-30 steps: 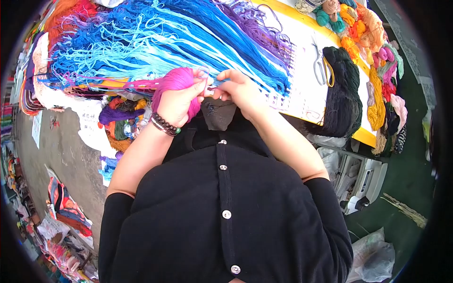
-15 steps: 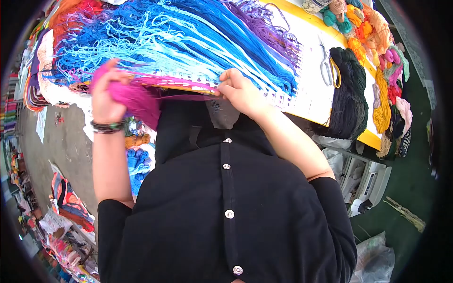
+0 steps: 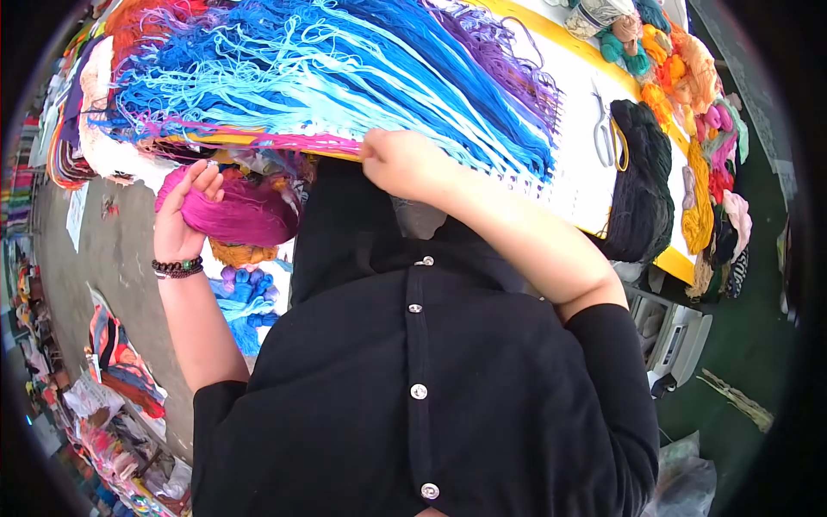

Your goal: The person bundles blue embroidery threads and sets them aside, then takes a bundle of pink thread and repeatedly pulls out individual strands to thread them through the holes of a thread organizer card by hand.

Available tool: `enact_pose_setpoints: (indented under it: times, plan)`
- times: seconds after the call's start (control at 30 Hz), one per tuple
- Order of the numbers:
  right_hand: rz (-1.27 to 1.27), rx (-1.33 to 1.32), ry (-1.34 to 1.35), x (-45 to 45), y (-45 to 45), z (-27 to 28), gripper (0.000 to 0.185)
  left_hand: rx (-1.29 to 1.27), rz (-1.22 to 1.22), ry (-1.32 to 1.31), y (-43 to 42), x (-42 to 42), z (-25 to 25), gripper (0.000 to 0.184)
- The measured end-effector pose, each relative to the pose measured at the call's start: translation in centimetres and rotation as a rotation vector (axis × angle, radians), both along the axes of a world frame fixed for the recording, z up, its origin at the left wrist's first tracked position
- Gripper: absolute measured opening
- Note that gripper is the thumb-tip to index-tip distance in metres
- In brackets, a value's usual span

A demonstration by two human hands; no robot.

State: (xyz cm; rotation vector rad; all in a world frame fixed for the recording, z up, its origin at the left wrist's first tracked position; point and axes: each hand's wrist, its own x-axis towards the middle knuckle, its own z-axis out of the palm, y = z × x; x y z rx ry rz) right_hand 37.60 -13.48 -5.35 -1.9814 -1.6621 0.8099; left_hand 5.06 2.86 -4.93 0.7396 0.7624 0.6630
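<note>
My left hand (image 3: 191, 207), with dark beads at the wrist, holds a magenta yarn skein (image 3: 245, 209) below the table's front edge. Its fingers curl around the skein's left end. Near the front edge of the yellow-rimmed table (image 3: 336, 155), my right hand (image 3: 401, 165) is closed at the right end of some pink strands (image 3: 301, 141); its fingertips are too small to make out in detail. Long blue and light-blue yarn strands (image 3: 345, 86) lie fanned over the table behind both hands, with purple strands (image 3: 495, 52) at their right.
Scissors (image 3: 603, 129) lie right of the strands, beside a black skein (image 3: 639, 181). Orange and yellow yarns (image 3: 680, 77) hang at the table's right end. Below the table are blue skeins (image 3: 245, 297) at left and a grey-white device (image 3: 672, 336) at right.
My left hand has moved left with the magenta skein, away from my right hand, and then slightly down. My right hand has shifted a little left along the table edge.
</note>
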Motion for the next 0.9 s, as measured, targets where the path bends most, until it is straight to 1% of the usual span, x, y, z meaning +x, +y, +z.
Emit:
enact_pose_setpoints:
  times: [0.03, 0.07, 0.13, 0.17, 0.2, 0.23, 0.27, 0.33, 0.37, 0.4, 0.43, 0.47, 0.53, 0.57, 0.6, 0.67, 0.7, 0.73, 0.8, 0.83, 0.87, 0.9]
  plan:
    - [0.071, 0.004, 0.041, -0.5, 1.1, -0.2, 0.023, 0.001, 0.017, -0.023, -0.1, 0.1, -0.2, 0.038]
    - [0.102, -0.034, 0.152, -1.0, 2.2, -0.1, 0.024, -0.009, -0.043, -0.075, -0.4, 0.6, -0.2, 0.036]
    - [0.134, 0.206, 0.348, -1.4, 3.9, 0.0, 0.023, -0.03, -0.099, -0.048, -1.6, 2.1, 0.2, 0.036]
    - [0.085, 0.28, 0.393, -1.0, 4.5, 0.9, 0.021, -0.067, -0.133, -0.139, -2.6, 3.0, 0.5, 0.035]
    - [0.047, 0.344, 0.562, -0.5, 4.7, 2.4, 0.019, -0.074, -0.15, -0.165, -3.2, 3.7, 0.6, 0.034]
    - [-0.057, 0.375, 0.656, 0.0, 4.4, 4.0, 0.019, -0.083, -0.166, -0.19, -4.0, 4.4, 0.8, 0.034]
    - [-0.191, 0.361, 0.769, -0.1, 3.8, 5.2, 0.018, -0.11, -0.128, -0.222, -5.1, 5.6, 1.2, 0.034]
    - [-0.117, 0.103, 0.556, 0.7, 2.4, 6.4, 0.029, -0.058, -0.165, -0.22, -6.6, 7.4, 1.7, 0.036]
    - [-0.068, -0.106, 0.765, -0.2, 1.6, 6.3, 0.044, -0.063, -0.139, -0.176, -7.6, 8.6, 2.3, 0.038]
    - [-0.042, -0.26, 0.824, -1.4, 0.6, 7.0, 0.055, -0.064, -0.19, -0.247, -8.2, 9.4, 2.5, 0.039]
    - [-0.029, -0.308, 0.858, -2.5, -0.1, 6.0, 0.062, -0.064, -0.239, -0.318, -8.6, 10.2, 2.6, 0.039]
    - [-0.001, -0.113, 0.861, -3.4, -1.1, 4.1, 0.059, -0.001, -0.254, -0.326, -9.0, 10.9, 2.4, 0.042]
    - [0.025, 0.051, 1.252, -4.5, -1.4, 2.7, 0.053, 0.036, -0.291, -0.277, -9.5, 11.9, 2.3, 0.045]
    - [-0.111, 0.03, 1.4, -4.7, -1.6, 3.7, 0.037, 0.105, -0.229, -0.161, -10.1, 12.8, 3.3, 0.046]
    - [-0.112, 0.027, 1.402, -4.6, -1.7, 3.6, 0.037, 0.102, -0.228, -0.16, -10.4, 13.0, 3.2, 0.046]
    - [-0.064, 0.082, 1.208, -4.2, -1.8, 3.3, 0.026, 0.153, -0.22, -0.115, -10.8, 13.3, 2.7, 0.046]
    - [-0.111, 0.064, 1.222, -4.2, -1.9, 3.6, 0.02, 0.156, -0.238, -0.114, -11.0, 13.2, 2.5, 0.045]
    - [-0.112, 0.065, 1.223, -4.1, -2.0, 3.7, 0.02, 0.156, -0.239, -0.114, -11.2, 13.3, 2.3, 0.045]
    - [-0.127, 0.016, 1.121, -3.9, -2.1, 3.8, 0.018, 0.261, -0.281, -0.05, -11.7, 13.5, 2.1, 0.043]
    - [-0.127, 0.017, 1.121, -3.9, -2.1, 3.8, 0.018, 0.323, -0.292, -0.01, -11.9, 13.7, 2.2, 0.043]
    - [-0.162, 0.013, 1.185, -4.0, -2.2, 3.8, 0.017, 0.323, -0.292, -0.009, -12.1, 13.8, 2.3, 0.043]
    - [-0.197, 0.009, 1.249, -4.1, -2.2, 3.8, 0.015, 0.391, -0.32, 0.012, -12.2, 13.9, 2.3, 0.044]
